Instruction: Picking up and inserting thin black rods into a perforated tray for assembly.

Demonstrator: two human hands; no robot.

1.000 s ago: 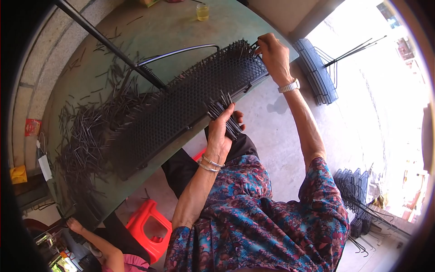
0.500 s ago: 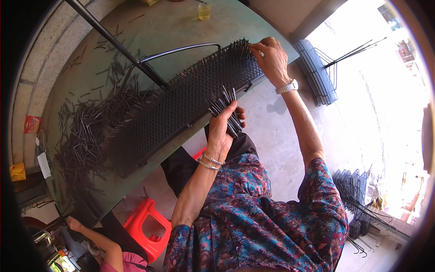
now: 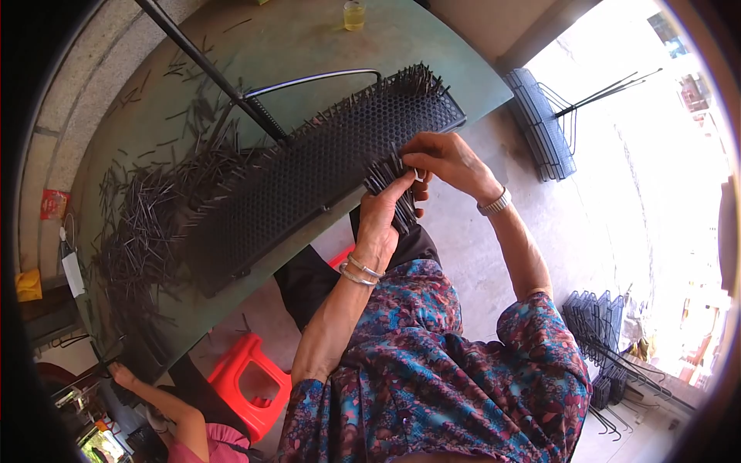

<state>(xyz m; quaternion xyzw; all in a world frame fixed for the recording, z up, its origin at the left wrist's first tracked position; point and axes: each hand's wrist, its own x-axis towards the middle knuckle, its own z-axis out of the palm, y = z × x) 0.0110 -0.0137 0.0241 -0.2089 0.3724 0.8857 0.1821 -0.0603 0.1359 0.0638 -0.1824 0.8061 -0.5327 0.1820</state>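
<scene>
My left hand (image 3: 378, 220) is closed round a bundle of thin dark sticks (image 3: 377, 177), whose ends poke out above the thumb and below the fingers. At the upper end of that bundle, the thumb and forefinger of my right hand (image 3: 454, 163) are pinched on a stick. Just beyond both hands, a long black board (image 3: 340, 162) with a honeycomb of holes lies slanting across the table. Sticks stand upright along its far edge and crowd densely at its right end (image 3: 417, 81).
Loose sticks (image 3: 147, 224) are heaped on the green table (image 3: 301, 46) at left. A metal rod with a bent bar (image 3: 309, 81) meets the board. Beyond are a cup (image 3: 354, 15), a red stool (image 3: 251, 386), wire racks (image 3: 540, 127), and another person's arm (image 3: 166, 401).
My right hand has come back from the board's right end, down and left to the bundle in my left hand. The left hand has barely moved.
</scene>
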